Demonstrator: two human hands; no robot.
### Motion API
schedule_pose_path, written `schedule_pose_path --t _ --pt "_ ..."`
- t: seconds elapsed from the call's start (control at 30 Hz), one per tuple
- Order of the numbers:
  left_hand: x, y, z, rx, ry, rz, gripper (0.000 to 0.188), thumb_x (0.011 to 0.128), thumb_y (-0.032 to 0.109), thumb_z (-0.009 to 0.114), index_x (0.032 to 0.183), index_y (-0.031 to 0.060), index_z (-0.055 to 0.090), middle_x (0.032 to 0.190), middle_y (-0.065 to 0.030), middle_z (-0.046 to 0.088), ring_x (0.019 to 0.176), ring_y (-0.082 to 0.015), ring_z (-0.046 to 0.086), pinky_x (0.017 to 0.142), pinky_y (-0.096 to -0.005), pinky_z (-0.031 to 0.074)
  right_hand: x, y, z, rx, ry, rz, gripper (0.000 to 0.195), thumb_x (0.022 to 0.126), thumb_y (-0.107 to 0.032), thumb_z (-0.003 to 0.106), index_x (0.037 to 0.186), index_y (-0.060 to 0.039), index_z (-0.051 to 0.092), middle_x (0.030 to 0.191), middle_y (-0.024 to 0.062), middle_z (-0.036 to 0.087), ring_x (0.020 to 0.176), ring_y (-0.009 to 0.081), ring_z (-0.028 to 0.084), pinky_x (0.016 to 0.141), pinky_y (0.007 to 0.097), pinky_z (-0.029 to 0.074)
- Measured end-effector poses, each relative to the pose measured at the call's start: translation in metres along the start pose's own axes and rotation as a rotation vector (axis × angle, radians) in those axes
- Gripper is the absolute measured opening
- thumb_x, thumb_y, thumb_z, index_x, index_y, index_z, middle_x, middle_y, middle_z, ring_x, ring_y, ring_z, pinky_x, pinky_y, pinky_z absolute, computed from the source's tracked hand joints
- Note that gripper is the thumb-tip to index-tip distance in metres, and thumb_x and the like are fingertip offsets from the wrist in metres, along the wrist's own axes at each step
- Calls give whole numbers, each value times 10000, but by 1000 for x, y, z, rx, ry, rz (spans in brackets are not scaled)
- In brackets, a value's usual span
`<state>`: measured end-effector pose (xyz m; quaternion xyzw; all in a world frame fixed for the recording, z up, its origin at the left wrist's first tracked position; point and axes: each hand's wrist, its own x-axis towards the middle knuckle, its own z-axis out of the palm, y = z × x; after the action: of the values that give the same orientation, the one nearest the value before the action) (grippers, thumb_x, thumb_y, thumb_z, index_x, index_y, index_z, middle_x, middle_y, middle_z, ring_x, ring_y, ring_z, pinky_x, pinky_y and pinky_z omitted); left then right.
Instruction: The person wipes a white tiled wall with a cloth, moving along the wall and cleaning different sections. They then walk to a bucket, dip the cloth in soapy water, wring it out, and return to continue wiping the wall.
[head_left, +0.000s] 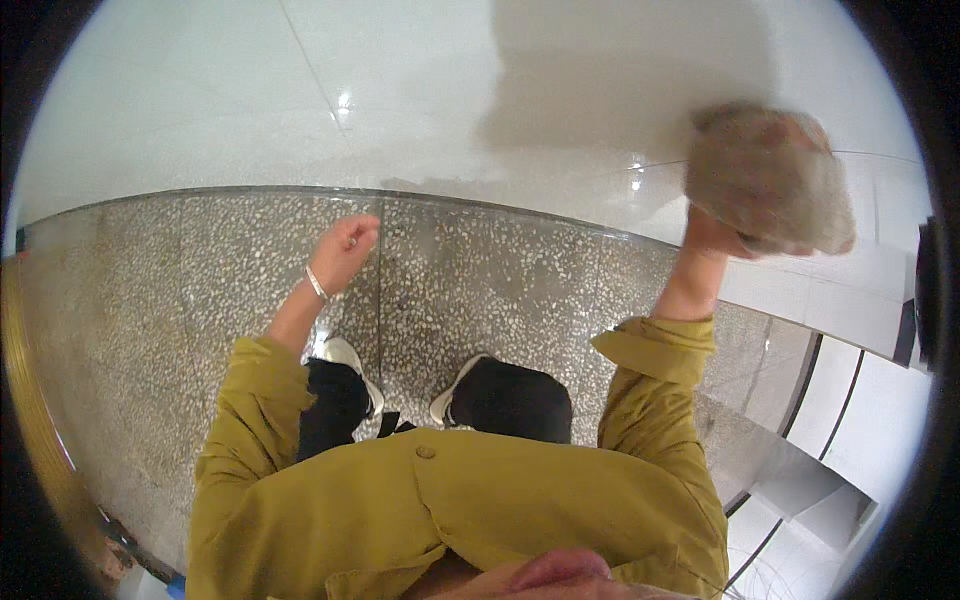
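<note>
My right hand (712, 229) presses a greyish-brown cloth (772, 180) to the glossy white tiled wall (420, 97), or holds it just in front; contact cannot be told. The cloth is bunched, blurred, and covers most of the fingers. Below the wall, my left hand (345, 251) hangs over the speckled terrazzo floor (480, 277), its fingers curled and nothing visible in them. A light bracelet (316, 283) circles the left wrist.
The wall meets the floor along a dark edge. At the right stand white panels (870, 405) with dark strips and a grey ledge (810, 465). A black object (926, 292) is at the far right. A gold-coloured strip (26, 390) curves along the left rim.
</note>
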<state>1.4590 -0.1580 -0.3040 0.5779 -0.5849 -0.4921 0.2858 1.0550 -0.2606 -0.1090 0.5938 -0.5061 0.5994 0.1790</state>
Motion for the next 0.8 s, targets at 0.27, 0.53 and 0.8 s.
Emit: schedule_pose_path --t 0.27,0.53,0.8 --pt "87 -34 -5 8 821 414 244 782 215 675 808 14 540 810 -60 506 725 -148 490 654 -273 429 -216 8 101 52 -499 -303 662 779 -386 604 1303 -87 334 1295 99 382 1212 277 325 1034 430 218" --pt "95 -44 -1 91 913 328 401 677 286 769 746 23 475 767 -46 446 714 -166 426 693 -296 389 -159 53 4 -52 -890 -29 605 693 -379 644 1202 -113 452 1215 141 426 1141 339 371 982 495 238" --pt "95 -37 10 228 966 344 466 647 315 785 798 4 473 805 -76 442 757 -197 428 725 -322 387 -90 52 11 -16 150 -146 624 750 -432 621 1199 -50 418 1199 117 473 1081 252 452 937 420 358"
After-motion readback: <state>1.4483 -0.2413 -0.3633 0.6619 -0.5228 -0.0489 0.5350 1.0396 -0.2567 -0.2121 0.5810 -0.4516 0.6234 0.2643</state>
